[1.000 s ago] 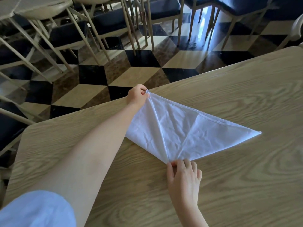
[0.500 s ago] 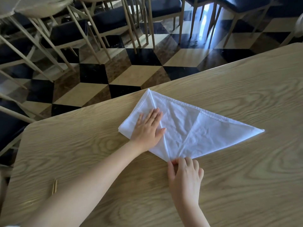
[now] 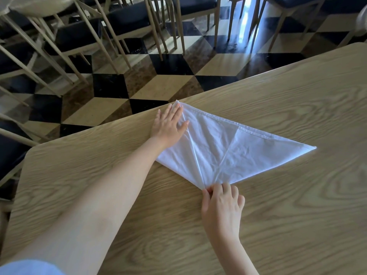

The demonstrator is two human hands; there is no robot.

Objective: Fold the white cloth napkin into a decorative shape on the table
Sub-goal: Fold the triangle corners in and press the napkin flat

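There are no words, numbers, labels or signs to read anywhere here.

Your left hand (image 3: pixel 168 126) covered the napkin's (image 3: pixel 228 149) far-left flap, your right hand's (image 3: pixel 222 207) fingertips hid its near point, the picture's edges cut off the table (image 3: pixel 297 215) and your sleeve (image 3: pixel 29 267), and the chairs (image 3: pixel 127 22) lost their backs.
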